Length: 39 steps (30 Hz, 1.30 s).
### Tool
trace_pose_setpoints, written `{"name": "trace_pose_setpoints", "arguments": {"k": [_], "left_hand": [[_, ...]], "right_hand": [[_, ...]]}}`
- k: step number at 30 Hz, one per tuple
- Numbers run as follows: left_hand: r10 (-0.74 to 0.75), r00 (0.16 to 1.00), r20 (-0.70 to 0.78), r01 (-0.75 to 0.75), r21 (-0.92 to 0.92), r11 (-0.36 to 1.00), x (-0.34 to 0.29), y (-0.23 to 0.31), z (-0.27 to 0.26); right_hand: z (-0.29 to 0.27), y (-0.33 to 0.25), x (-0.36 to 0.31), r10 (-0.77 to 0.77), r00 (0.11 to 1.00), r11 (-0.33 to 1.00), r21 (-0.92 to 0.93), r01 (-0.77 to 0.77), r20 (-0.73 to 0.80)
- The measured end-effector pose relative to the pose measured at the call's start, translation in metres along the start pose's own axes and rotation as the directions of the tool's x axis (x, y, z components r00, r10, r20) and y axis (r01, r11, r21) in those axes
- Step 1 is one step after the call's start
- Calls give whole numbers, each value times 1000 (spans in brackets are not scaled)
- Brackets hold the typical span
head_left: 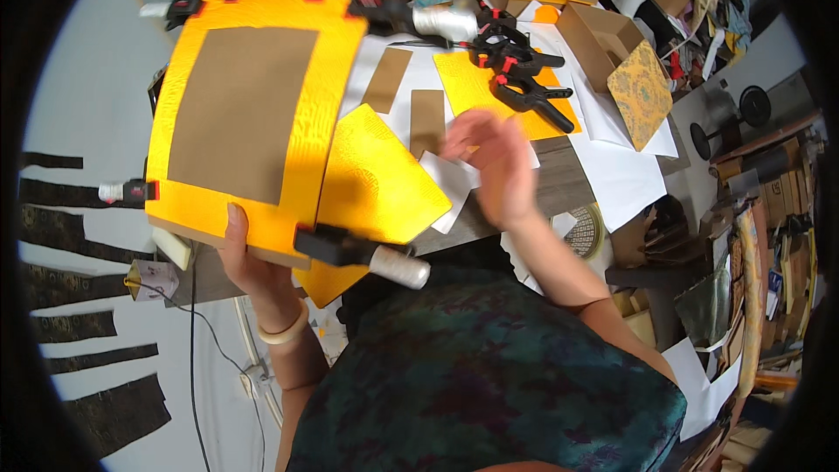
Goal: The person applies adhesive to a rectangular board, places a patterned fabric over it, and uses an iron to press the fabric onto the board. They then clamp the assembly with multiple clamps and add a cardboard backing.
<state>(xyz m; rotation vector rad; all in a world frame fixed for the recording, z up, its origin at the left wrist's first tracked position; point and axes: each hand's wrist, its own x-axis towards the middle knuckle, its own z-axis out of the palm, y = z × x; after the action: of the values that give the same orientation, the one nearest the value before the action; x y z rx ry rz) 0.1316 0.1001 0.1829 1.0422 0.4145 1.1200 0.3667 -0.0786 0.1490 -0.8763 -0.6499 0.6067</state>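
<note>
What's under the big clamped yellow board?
The left hand grips the yellow board at its near edge; a yellow sheet pokes out beneath. The table under it is hidden.

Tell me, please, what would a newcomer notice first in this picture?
Most striking is the large yellow board with a brown panel in its middle, ringed by black spring clamps; the left hand grips its near edge. The right hand hovers, fingers spread, over paper pieces on the table. More clamps lie farther back.
</note>
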Motion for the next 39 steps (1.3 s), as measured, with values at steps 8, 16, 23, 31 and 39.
{"name": "trace_pose_setpoints", "arguments": {"k": [8,16,23,31,39], "left_hand": [[126,991,38,-119,-147,982,-1,-35,82],[245,751,613,-531,340,776,-4,-57,28],[308,856,415,-477,408,778,-16,-13,12],[-194,981,12,193,-178,965,5,-11,3],[-133,990,-53,127,-112,986,10,-3,29]], "right_hand": [[69,31,-26,-100,908,993,104,62,408],[81,-18,13,194,964,816,515,-262,183],[41,-1,14,139,969,940,282,-193,203],[-71,-34,124,291,929,55,-974,222,228],[-155,32,165,45,974,-716,-673,186,222]]}}
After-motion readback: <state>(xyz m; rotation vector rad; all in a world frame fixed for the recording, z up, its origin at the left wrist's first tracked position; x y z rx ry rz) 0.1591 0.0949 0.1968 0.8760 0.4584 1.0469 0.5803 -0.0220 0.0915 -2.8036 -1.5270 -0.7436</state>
